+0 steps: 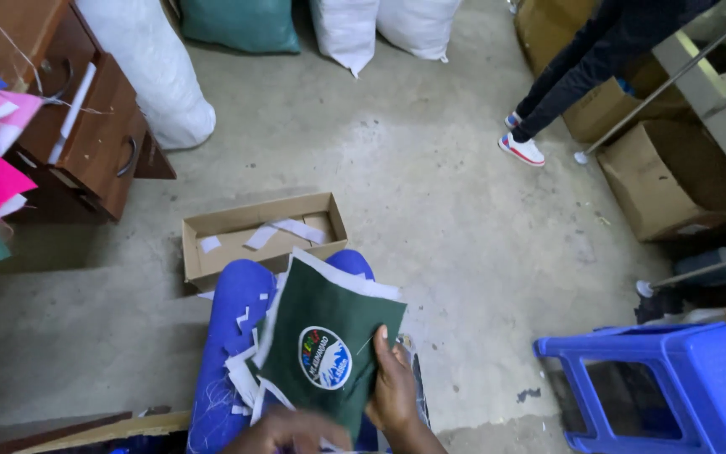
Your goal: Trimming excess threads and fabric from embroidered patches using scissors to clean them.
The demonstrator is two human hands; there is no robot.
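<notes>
1. Looked like the patch-handling step to me; the dark green fabric piece (329, 336) with its round patch (324, 357) lay on the person's blue-trousered lap (233, 336), white paper strips (245, 374) scattered around it.
2. Right hand (392, 391) was clamped on the fabric's right edge, thumb on top; left hand (291, 430) was blurred at the bottom edge, so can't tell its grip.
3. Next move probably needed the fabric kept flat; shallow cardboard box (262, 235) sat just past the knees.

One green cloth piece (329, 336), one open cardboard tray (262, 235), one blue plastic stool (674, 378), three white sacks (153, 76), one green sack (241, 23), two hands (392, 387).
</notes>
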